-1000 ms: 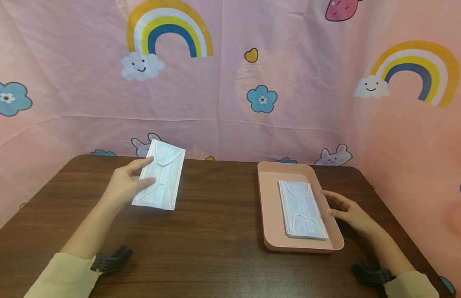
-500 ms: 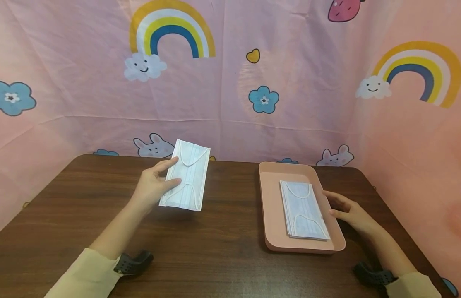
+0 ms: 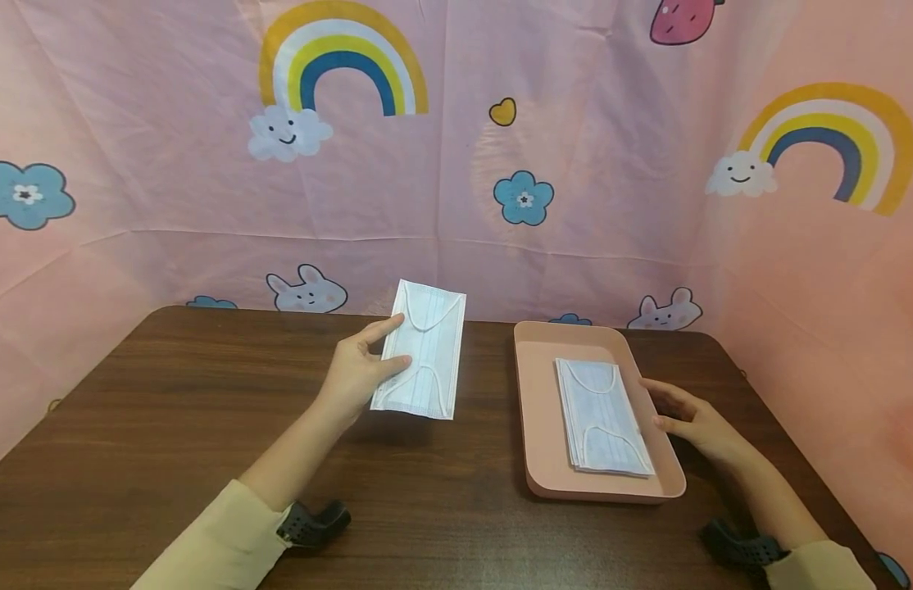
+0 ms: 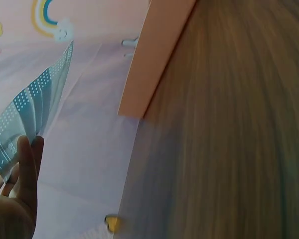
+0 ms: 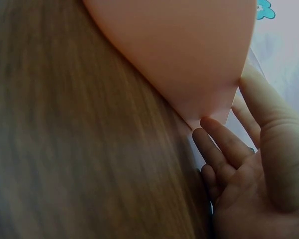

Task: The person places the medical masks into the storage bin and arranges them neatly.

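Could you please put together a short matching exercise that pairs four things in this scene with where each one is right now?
Things:
1. single face mask
2. stack of masks
3. pink tray
4. right hand

Places:
A. lying inside the tray
B. at the tray's right rim
C. held above the table by the left hand
D. resting on the wooden table, right of centre

Pairs: 1-C, 2-A, 3-D, 4-B

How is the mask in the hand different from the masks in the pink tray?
The held mask is single, lifted above the table and pinched by the left hand; the tray masks form a stack lying flat in the pink tray, ungripped. Both are pale blue with white ear loops.
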A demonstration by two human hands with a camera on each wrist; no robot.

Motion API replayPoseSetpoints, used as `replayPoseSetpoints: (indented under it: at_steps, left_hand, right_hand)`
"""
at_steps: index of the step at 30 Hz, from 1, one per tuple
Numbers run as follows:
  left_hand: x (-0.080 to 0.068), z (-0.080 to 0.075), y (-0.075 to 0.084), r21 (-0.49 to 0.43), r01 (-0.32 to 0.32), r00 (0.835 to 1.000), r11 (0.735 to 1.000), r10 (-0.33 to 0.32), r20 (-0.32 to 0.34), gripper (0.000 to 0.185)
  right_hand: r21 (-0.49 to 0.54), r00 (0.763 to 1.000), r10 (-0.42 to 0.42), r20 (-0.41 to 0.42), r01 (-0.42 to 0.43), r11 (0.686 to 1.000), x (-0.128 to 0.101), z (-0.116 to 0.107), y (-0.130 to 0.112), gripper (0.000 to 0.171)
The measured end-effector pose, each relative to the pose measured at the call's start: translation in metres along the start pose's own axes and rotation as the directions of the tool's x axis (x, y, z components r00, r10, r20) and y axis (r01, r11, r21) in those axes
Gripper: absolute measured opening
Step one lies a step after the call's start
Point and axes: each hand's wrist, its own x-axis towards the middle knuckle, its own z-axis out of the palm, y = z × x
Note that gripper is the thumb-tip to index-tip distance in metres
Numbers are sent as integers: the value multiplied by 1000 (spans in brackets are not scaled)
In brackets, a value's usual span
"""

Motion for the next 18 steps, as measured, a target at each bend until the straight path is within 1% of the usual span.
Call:
replayPoseSetpoints:
  at_steps: [3,11,14,18]
  left_hand:
    - [0,13,1,-24,3,1000,1000,-3,4,65]
    - [3,51,5,-66,-14,1000,998,15,6,63]
    - [5,65,3,-78,-17,1000,997,19,20,62]
    - [6,81,-2,-84,-22,998,996,27,55,62]
  right_hand:
    - [-1,1000,-4,2,4,1000,0,0,-1,54]
    - [6,1000,-21,12,21,1000,-1,0,1,53]
    - [20,1000,-22,12,22,1000,0,0,3,53]
    - [18,1000,-14,8,13,1000,0,0,4,54]
